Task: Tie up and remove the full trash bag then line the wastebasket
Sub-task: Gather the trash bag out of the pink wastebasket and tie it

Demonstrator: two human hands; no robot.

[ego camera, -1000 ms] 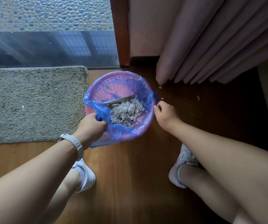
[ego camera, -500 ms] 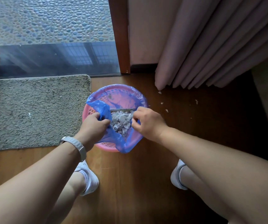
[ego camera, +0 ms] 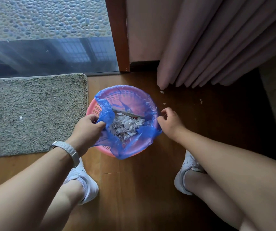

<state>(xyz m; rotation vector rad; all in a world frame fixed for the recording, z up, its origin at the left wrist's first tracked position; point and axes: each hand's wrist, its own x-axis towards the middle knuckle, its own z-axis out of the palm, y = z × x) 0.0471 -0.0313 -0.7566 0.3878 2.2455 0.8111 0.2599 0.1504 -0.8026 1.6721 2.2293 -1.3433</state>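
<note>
A pink plastic wastebasket [ego camera: 93, 108] stands on the wooden floor, lined with a blue trash bag [ego camera: 148, 132]. Shredded white paper [ego camera: 125, 126] fills the bag's bottom. My left hand [ego camera: 87, 126] grips a bunched fold of the bag's left edge, pulled off the rim toward the middle. My right hand [ego camera: 170, 121] hovers just outside the right rim, fingers curled and apart, beside the bag's edge with nothing held. The bag still drapes over the far and right rim.
A grey shaggy mat [ego camera: 34, 112] lies left of the basket. Pink curtains [ego camera: 217, 47] hang at the back right, with paper scraps [ego camera: 164, 103] on the floor below. A glass door [ego camera: 50, 55] is behind. My white shoes [ego camera: 85, 182] flank the basket's near side.
My right hand let go of the bag's near edge at the middle and moved out to the right rim. The left hand keeps its hold on the left edge.
</note>
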